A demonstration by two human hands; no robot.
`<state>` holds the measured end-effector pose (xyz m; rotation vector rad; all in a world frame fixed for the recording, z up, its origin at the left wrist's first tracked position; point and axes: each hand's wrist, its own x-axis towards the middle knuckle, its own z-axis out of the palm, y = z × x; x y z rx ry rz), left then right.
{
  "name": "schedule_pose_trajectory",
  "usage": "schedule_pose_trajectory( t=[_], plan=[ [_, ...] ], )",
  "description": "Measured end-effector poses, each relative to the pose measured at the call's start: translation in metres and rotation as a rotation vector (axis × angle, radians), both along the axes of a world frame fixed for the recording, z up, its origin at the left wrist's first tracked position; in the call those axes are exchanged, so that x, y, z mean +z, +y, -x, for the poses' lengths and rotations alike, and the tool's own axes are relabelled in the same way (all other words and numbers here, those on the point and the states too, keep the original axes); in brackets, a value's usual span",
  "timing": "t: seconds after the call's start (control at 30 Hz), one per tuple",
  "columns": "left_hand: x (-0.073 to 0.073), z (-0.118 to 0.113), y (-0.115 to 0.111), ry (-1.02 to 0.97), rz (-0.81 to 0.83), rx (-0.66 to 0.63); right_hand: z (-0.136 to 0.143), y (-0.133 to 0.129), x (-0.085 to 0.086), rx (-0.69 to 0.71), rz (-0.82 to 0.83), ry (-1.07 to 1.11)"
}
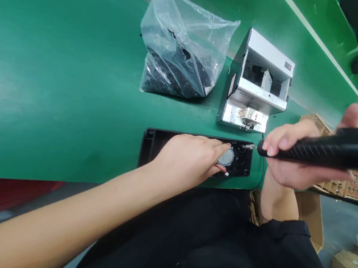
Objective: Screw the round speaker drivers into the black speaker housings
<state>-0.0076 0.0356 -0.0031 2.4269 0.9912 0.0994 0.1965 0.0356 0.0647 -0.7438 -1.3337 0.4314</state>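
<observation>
A long black plastic housing point(245, 168) lies on the green bench near its front edge. Inside its right part sits a round silver-backed speaker point(227, 157), with a red wire and small white plug point(226, 173) beside it. My left hand point(192, 154) bends over the housing, fingers on the far side of the speaker and thumb on the near side, closed around it. Wrapped in my right hand point(292, 150) is a black electric screwdriver point(318, 148), held nearly level in this view. Its bit point(248, 146) points left, at the housing's right end; whether a screw is on the tip I cannot tell.
Behind the housing stands a silver screw feeder point(260, 87) with brass-coloured screws at its front. A clear plastic bag point(188, 49) of black parts lies left of it. Divided cardboard trays point(357, 187) are at the right, and a cardboard box point(311, 216) stands below the bench edge.
</observation>
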Motion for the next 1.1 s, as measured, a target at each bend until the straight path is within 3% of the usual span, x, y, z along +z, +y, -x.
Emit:
schedule_pose_trajectory(
  t=[0.07, 0.17, 0.3, 0.4, 0.63, 0.93, 1.0, 1.1],
  plan=[
    [0.001, 0.0, 0.0, 0.008, -0.002, -0.009, -0.005, -0.019, -0.007, 0.051, 0.037, 0.02],
    [0.002, 0.001, 0.0, 0.032, -0.014, -0.022, -0.012, -0.04, -0.031, 0.095, 0.004, 0.052],
    [0.003, 0.002, -0.001, 0.016, -0.027, 0.004, -0.013, -0.057, -0.071, 0.059, 0.025, 0.034],
    [0.004, 0.002, -0.001, 0.007, -0.033, 0.007, -0.007, -0.062, -0.085, 0.054, 0.079, 0.023],
    [0.01, -0.001, 0.001, 0.098, -0.027, -0.013, 0.008, -0.044, -0.074, 0.128, -0.182, 0.198],
    [0.008, 0.0, 0.001, 0.061, 0.024, 0.039, 0.001, -0.047, -0.078, -0.103, -0.069, 0.03],
    [0.007, 0.0, 0.001, 0.061, 0.022, 0.039, -0.003, -0.047, -0.08, -0.102, -0.079, 0.021],
    [0.007, -0.001, 0.001, 0.08, 0.004, 0.024, -0.006, -0.047, -0.079, 0.015, -0.11, 0.071]
  ],
)
